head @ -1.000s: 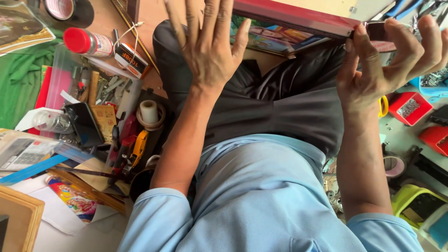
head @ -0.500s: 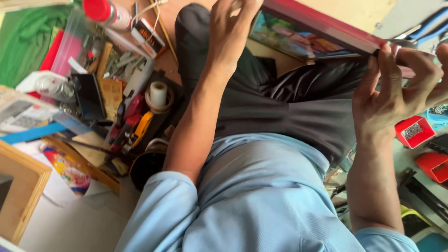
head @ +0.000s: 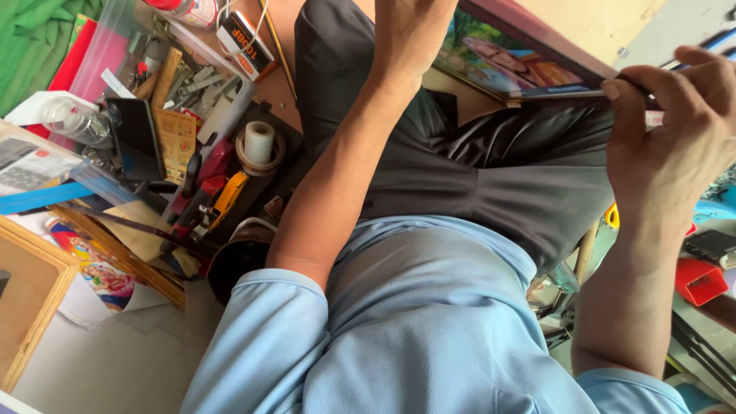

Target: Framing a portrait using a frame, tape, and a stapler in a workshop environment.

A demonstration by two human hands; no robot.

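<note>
Framed picture (head: 521, 65), dark-edged with a colourful painted scene, lies across the person's lap in the upper right of the frame, tilted so that its right end runs down toward the right hand. Right hand (head: 671, 142) sits at the right edge, fingers curled over the frame's lower corner and thumb pressed along its edge, gripping it. Left hand (head: 406, 31) reaches up to the top centre, laid on the frame's left end; its fingers run out of the frame at the top, so I cannot tell whether it grips or only rests there. Under the picture are dark grey trousers (head: 475, 169), and below them a light blue shirt (head: 399, 330) fills the lower middle. Left of the left forearm lies a crowded tool tray: a white tape roll (head: 259, 142) in a ring just beside the knee, a yellow-handled tool (head: 226, 201) and red-handled tools (head: 211, 165) below it, a black phone (head: 138, 138) standing tilted further left. A small orange-and-white box (head: 245, 42) lies at the upper left, near a clear plastic bottle (head: 73, 119). Green cloth (head: 31, 38) fills the upper-left corner. A wooden frame (head: 27, 299) lies at the lower left, and a red box (head: 701, 280) sits at the right edge below the right hand.
</note>
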